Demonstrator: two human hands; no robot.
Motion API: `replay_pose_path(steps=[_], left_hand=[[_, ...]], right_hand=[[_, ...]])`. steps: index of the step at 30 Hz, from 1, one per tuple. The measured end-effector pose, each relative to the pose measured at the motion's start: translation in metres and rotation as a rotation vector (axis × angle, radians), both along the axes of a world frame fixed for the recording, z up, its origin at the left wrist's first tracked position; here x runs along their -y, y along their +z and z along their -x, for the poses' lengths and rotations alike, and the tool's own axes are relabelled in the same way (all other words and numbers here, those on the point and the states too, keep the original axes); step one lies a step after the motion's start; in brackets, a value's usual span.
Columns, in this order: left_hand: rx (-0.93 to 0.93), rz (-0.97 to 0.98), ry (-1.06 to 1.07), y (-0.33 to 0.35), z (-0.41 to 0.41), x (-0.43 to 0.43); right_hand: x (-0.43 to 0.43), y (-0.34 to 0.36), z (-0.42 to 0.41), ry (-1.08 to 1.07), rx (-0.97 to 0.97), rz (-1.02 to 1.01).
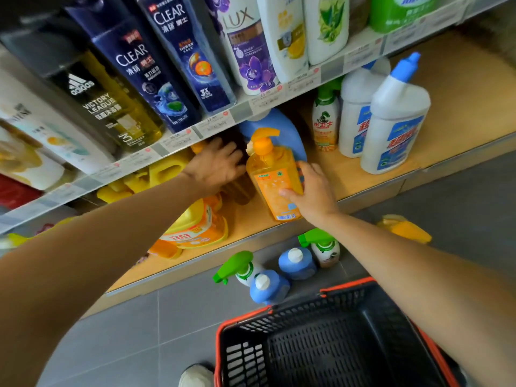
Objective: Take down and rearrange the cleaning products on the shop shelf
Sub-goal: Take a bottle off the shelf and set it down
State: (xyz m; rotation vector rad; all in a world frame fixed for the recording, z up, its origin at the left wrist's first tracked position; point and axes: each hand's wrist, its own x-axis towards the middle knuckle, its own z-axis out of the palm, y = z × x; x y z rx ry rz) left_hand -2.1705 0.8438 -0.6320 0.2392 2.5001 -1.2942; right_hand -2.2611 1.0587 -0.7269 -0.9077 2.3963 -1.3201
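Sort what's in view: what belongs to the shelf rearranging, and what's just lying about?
In the job:
- orange pump bottle, gripped by the right hand
- left hand, reaching into the lower shelf
- blue bottles and green-trigger sprays standing on the floor
- white toilet cleaners on that shelf

Lying about:
- shampoo bottles on the upper shelf
- black basket
- yellow pack on the floor

Wooden shelf [460, 107] with white cleaner bottles [393, 129]
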Motion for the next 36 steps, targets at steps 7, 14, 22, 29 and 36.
replay_pose_path(steps=[7,14,22,29,36], left_hand=[[0.049,-0.028,0.158,0.003,0.005,-0.014],[0.131,-0.027,0.031,0.012,-0.013,-0.022],[0.189,-0.086,-0.138,0.034,-0.035,-0.045],[0.118,-0.297,-0.087,0.089,-0.060,-0.070],[-0.037,-0.415,0.068,0.120,-0.093,-0.111]], right_hand=[[0.000,-0.011,0.009,-0.022,0.047,0.007],[0.001,-0.015,0.005,-0.106,0.095,-0.086],[-0.021,0.001,-0.012,0.103,0.237,-0.330],[-0.027,0.035,-0.064,0.326,0.102,-0.058],[-0.048,0.068,-0.107,0.212,-0.335,-0.081]])
